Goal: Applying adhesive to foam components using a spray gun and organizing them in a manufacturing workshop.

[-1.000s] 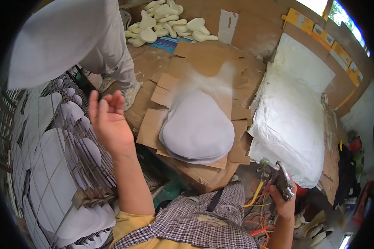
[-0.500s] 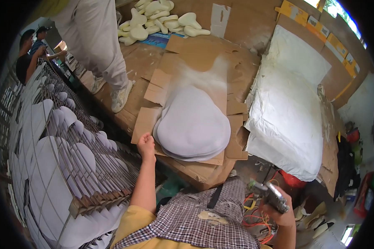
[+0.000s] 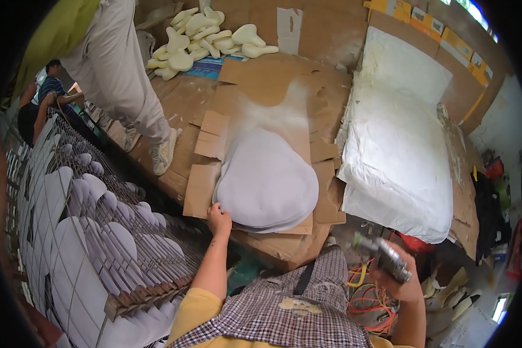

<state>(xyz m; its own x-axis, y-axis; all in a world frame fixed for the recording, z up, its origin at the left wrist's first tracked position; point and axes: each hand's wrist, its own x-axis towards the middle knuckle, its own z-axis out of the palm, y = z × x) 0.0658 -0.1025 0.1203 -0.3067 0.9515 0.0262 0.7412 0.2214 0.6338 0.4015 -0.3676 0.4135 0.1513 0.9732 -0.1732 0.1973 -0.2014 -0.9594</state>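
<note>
left hand (image 3: 219,219): mine, fingers curled over the near-left edge of the stack of pale grey pieces (image 3: 268,184), pinching the edge of the pile. Can't tell if I've got one piece or a few.

right hand (image 3: 401,277): also mine, held up off to the right of the stack and closer to me, fist wrapped tight round a spray gun (image 3: 385,258). It's blurry, so no clue about the trigger finger.

stack: rounded at my end, narrower at the far end, lying flat in the middle of the cardboard sheets (image 3: 272,93), which have a pale dusty patch just beyond the stack.

white sheet (image 3: 397,151): crumpled, spread just right of the stack, touching the cardboard there.

wire rack (image 3: 98,232): left of the stack and lower down, packed with rows of the same pale grey pieces standing on edge.

cream shapes (image 3: 206,37): a heap of them well beyond the stack, at the far end of the cardboard.

other person (image 3: 113,64): standing on the cardboard to the far left of the stack, light trousers, pale shoe (image 3: 163,152) planted near the scrap pieces.

more people (image 3: 43,98): way out left past the rack, too small to say much.

cables (image 3: 368,296): orange and yellow tangle below my right hand.

apron (image 3: 284,307): checked, on me, right under the stack's near edge.
</note>
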